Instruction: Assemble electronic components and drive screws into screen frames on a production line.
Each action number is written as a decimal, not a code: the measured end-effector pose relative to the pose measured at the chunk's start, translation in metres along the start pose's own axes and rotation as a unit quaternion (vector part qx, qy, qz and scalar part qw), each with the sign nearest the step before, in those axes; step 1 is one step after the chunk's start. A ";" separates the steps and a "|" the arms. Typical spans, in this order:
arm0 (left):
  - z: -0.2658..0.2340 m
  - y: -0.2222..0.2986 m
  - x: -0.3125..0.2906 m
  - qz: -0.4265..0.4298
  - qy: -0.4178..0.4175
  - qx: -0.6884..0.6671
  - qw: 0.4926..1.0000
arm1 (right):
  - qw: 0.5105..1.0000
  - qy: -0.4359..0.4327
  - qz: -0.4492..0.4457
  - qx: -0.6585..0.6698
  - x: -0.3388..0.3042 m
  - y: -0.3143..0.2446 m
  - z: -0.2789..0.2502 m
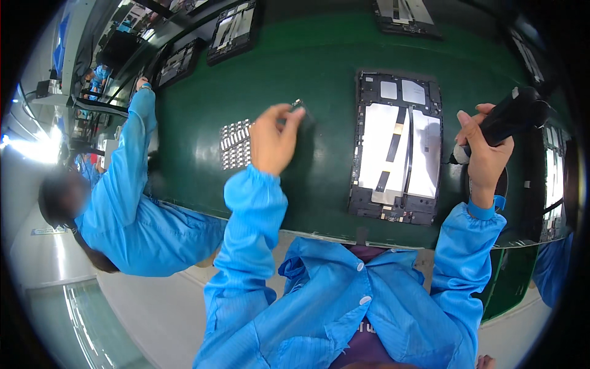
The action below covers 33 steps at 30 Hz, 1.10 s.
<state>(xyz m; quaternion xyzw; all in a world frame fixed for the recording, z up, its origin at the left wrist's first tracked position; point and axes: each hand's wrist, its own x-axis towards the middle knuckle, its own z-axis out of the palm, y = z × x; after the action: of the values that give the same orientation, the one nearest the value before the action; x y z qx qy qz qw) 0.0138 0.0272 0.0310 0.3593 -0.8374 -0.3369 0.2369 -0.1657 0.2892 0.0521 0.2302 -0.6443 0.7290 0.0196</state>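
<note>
My left hand [275, 138] is closed in a pinch on a small dark electronic part [298, 103], held above the green work surface. Just left of that hand lies a sheet of small parts [235, 154] in rows, with several pale oval pieces across its middle. In my right hand [485, 150] is a black electric screwdriver [513, 120], its tip pointing down and left beside the right edge of an opened tablet [396, 147]. The tablet lies flat in front of me, its black frame, silver plates and dark flex cables exposed. Around my right wrist is a blue band [485, 211].
More opened tablets stand along the far side, one at far left [232, 31] and one at far right [405, 17]. Another device [553, 178] lies at the right edge. On my left, a co-worker's blue sleeve [132, 157] reaches over the green mat [289, 55].
</note>
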 end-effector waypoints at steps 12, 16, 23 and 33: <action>0.005 0.012 0.044 0.115 -0.252 0.105 0.955 | 1.000 -0.002 -0.001 0.000 0.001 0.003 -0.001; 0.005 0.013 0.035 0.152 -0.283 0.066 0.945 | 1.000 0.003 -0.003 0.002 0.001 0.002 0.000; 0.012 0.010 0.027 0.181 -0.218 0.092 0.955 | 0.999 0.018 0.038 -0.016 -0.002 -0.003 0.001; 0.002 0.019 0.023 0.086 -0.352 -0.007 0.932 | 1.000 0.010 0.025 0.003 -0.002 -0.005 0.002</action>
<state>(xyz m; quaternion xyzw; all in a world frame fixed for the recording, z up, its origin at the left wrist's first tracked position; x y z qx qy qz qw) -0.0101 0.0202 0.0475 0.1427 -0.8924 -0.4260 -0.0427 -0.1619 0.2889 0.0567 0.2068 -0.6472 0.7337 0.0068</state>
